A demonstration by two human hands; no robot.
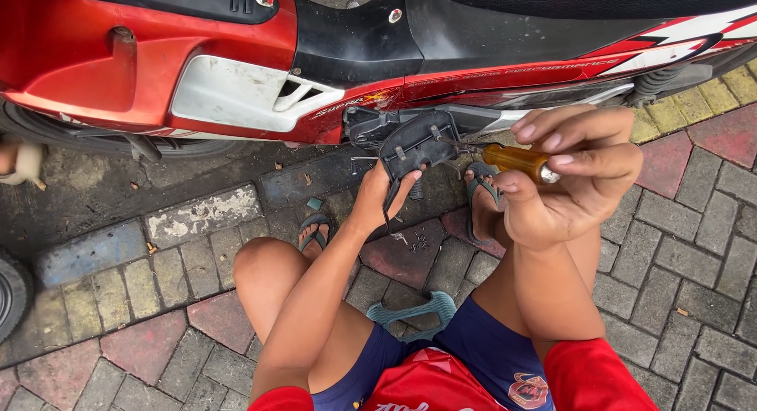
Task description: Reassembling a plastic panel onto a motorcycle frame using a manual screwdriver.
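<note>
From the head view I see my left hand [378, 194] with its grip clamped on the lower edge of a dark grey plastic cover panel [418, 147] — held up against the side of the red and black motorcycle [236, 64]. My right hand [572, 170] has its grip closed around an amber-handled screwdriver [516, 160], tip pointing at the panel. Below, grey and red paving bricks [686, 261] — I sit on a low teal plastic stool [422, 310].

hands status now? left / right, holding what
Left hand: closed on the black plastic cover under the motorbike.
Right hand: closed on the amber handle of a screwdriver, tip at the cover.
</note>
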